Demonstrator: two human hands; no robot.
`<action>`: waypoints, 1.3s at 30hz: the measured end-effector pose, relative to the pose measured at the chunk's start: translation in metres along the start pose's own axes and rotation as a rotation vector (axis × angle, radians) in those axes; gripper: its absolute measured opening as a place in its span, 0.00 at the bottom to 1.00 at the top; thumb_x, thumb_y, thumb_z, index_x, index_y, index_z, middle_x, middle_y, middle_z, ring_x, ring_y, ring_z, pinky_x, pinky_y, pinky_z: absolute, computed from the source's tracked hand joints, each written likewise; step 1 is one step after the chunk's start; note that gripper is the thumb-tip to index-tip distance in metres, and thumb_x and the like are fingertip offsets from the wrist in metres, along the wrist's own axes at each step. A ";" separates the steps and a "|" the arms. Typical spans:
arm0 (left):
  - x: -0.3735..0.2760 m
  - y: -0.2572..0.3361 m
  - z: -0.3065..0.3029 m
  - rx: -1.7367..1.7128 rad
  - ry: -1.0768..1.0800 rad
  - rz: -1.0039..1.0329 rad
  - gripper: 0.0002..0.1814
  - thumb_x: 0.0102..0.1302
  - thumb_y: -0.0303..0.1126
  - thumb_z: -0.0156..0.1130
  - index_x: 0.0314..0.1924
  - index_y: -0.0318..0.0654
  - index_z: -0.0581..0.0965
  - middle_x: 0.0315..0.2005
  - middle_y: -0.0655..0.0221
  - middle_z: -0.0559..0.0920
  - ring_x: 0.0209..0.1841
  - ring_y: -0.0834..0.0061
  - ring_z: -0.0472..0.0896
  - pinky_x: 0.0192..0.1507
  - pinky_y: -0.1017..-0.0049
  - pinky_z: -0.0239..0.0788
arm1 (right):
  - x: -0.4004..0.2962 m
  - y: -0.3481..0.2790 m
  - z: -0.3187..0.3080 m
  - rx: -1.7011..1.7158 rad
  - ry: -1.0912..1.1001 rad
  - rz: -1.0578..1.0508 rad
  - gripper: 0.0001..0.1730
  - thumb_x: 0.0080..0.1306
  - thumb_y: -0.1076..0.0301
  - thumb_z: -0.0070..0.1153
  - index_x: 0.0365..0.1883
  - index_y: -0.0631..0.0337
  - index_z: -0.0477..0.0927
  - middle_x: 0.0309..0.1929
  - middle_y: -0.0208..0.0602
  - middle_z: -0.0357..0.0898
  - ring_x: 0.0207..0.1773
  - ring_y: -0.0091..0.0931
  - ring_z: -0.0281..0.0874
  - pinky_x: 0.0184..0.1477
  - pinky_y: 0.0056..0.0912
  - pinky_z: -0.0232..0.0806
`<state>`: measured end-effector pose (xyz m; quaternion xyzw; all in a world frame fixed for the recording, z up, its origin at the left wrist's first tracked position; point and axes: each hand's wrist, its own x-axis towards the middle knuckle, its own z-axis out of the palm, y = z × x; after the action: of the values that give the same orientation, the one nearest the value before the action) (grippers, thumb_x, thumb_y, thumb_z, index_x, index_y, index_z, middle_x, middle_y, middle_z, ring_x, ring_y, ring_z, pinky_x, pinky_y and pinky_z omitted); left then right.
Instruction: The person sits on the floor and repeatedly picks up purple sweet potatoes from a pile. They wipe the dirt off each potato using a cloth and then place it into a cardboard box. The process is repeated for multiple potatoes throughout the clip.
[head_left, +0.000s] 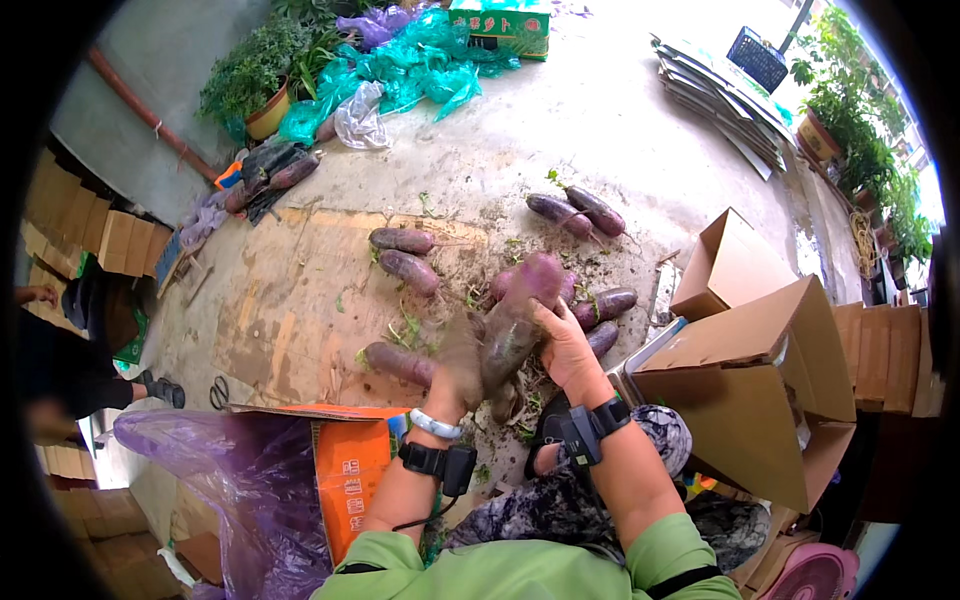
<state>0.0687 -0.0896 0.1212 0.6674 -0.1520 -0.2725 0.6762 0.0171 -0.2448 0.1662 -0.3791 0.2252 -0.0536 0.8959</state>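
Note:
A large purple radish (517, 330) is held up before me, blurred by motion. My right hand (566, 345) grips its right side. My left hand (459, 360) is at its left and looks brown, perhaps in a glove or holding a cloth; the blur hides which. Under and beside the held radish lie more purple radishes (607, 306). Two radishes (405, 240) rest on a flattened cardboard sheet (300, 300), with another radish (397, 361) nearer my left hand. Farther off, a pair of radishes (596, 211) lies on the concrete floor among soil crumbs.
An orange carton (352, 465) with a purple plastic bag (225, 480) stands at lower left. Scissors (219, 392) lie near a person's sandaled foot (165, 390). Open brown cartons (742, 390) stand right. Teal plastic bags (405, 67), a potted plant (266, 112) and stacked flat cardboard (720, 97) are farther away.

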 end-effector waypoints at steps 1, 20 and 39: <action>0.002 -0.005 0.002 0.144 0.052 0.072 0.17 0.67 0.35 0.47 0.52 0.34 0.71 0.46 0.64 0.77 0.48 0.69 0.75 0.50 0.72 0.66 | 0.000 0.001 0.004 -0.057 0.045 -0.074 0.30 0.58 0.63 0.63 0.56 0.59 0.65 0.49 0.32 0.73 0.52 0.25 0.69 0.55 0.32 0.62; -0.015 -0.001 0.019 0.767 0.082 0.476 0.09 0.54 0.29 0.60 0.35 0.36 0.76 0.31 0.60 0.78 0.36 0.59 0.77 0.38 0.67 0.69 | 0.009 -0.002 -0.019 0.210 0.435 -0.302 0.23 0.59 0.66 0.62 0.50 0.58 0.69 0.43 0.29 0.74 0.44 0.24 0.72 0.48 0.31 0.66; -0.057 0.008 0.005 -0.649 0.002 -0.003 0.18 0.72 0.40 0.43 0.54 0.37 0.70 0.45 0.66 0.77 0.45 0.69 0.77 0.45 0.68 0.72 | -0.003 0.009 -0.012 0.292 0.320 -0.113 0.15 0.61 0.64 0.60 0.45 0.55 0.75 0.42 0.29 0.78 0.45 0.27 0.76 0.49 0.36 0.70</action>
<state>0.0207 -0.0615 0.1387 0.4174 -0.0553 -0.3070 0.8535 0.0086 -0.2454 0.1537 -0.2441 0.3328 -0.1951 0.8897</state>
